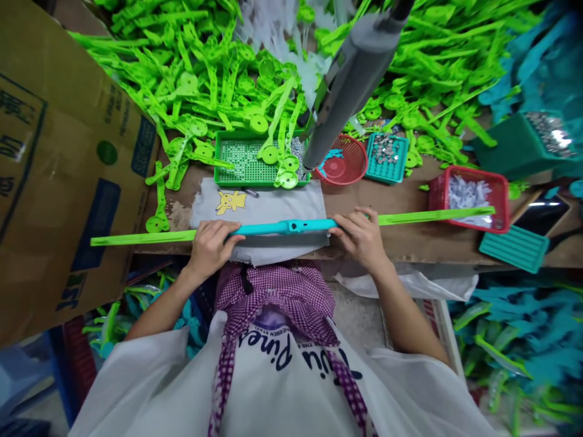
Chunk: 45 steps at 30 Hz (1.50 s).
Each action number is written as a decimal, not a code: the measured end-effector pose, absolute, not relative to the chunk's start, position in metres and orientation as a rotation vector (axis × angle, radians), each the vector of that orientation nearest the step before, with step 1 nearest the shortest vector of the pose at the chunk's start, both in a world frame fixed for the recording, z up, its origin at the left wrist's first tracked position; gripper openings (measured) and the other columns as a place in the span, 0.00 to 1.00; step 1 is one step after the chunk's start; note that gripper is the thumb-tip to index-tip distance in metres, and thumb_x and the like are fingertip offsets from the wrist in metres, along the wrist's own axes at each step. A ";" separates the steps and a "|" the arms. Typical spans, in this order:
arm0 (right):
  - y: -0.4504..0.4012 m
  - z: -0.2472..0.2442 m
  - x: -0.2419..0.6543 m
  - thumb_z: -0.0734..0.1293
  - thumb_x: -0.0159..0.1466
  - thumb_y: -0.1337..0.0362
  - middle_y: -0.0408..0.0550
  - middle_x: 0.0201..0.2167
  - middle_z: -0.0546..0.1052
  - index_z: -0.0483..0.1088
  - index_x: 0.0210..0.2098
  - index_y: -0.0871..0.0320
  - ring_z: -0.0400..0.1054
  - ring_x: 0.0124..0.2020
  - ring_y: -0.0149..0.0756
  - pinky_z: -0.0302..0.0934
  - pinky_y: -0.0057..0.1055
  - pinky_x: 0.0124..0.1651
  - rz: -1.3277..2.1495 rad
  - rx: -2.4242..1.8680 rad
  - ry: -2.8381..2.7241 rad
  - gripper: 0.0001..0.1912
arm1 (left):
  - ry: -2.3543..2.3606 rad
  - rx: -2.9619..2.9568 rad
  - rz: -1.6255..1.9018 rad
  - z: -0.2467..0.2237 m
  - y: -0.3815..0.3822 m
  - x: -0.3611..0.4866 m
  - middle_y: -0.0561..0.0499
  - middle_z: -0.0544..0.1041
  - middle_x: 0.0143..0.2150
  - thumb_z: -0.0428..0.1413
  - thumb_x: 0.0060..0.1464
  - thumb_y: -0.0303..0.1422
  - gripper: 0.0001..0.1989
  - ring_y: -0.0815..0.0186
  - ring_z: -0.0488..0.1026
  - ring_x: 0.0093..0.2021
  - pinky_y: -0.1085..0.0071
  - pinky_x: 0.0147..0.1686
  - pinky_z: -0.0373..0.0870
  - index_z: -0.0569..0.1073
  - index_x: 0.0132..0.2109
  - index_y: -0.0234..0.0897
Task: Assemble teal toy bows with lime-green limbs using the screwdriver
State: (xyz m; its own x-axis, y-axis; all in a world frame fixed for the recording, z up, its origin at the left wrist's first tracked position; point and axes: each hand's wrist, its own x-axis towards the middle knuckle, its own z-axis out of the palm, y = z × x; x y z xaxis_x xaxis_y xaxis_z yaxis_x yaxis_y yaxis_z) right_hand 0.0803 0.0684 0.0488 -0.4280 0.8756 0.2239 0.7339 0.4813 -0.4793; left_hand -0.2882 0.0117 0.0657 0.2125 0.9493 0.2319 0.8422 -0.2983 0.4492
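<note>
A long bar lies level across the front of the bench, with a blue middle section and a light-green strip reaching out on the left and another on the right. My left hand is closed round the bar where blue meets green on the left. On the right, my right hand grips it at the matching spot. Small dark holes show near the middle of the blue part. Under the bar is a grey cloth with a yellow cartoon figure.
Green parts are heaped along the back. A grey tool hangs above a green basket. Red baskets and a blue-green tray hold small pieces. A tall cardboard box stands left.
</note>
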 end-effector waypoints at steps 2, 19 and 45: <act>0.072 0.048 0.080 0.59 0.70 0.46 0.46 0.34 0.81 0.78 0.47 0.48 0.71 0.38 0.42 0.56 0.45 0.58 0.417 -1.343 -2.286 0.21 | 1.695 2.270 0.742 0.065 0.016 -0.287 0.45 0.83 0.39 0.56 0.64 0.41 0.12 0.57 0.79 0.43 0.59 0.47 0.72 0.80 0.43 0.39; 0.052 0.078 0.079 0.66 0.67 0.52 0.49 0.52 0.80 0.77 0.50 0.48 0.74 0.56 0.46 0.64 0.51 0.62 0.889 -1.517 -1.831 0.16 | 1.580 2.572 0.774 0.011 0.006 -0.281 0.45 0.83 0.43 0.60 0.60 0.39 0.09 0.55 0.80 0.45 0.60 0.46 0.70 0.79 0.46 0.45; 0.049 0.038 0.127 0.68 0.61 0.44 0.47 0.32 0.80 0.77 0.38 0.57 0.75 0.34 0.36 0.70 0.35 0.40 0.465 -1.581 -0.843 0.22 | 1.310 2.284 -0.126 0.094 0.099 -0.286 0.44 0.76 0.40 0.36 0.69 0.46 0.25 0.56 0.72 0.41 0.61 0.45 0.65 0.71 0.46 0.36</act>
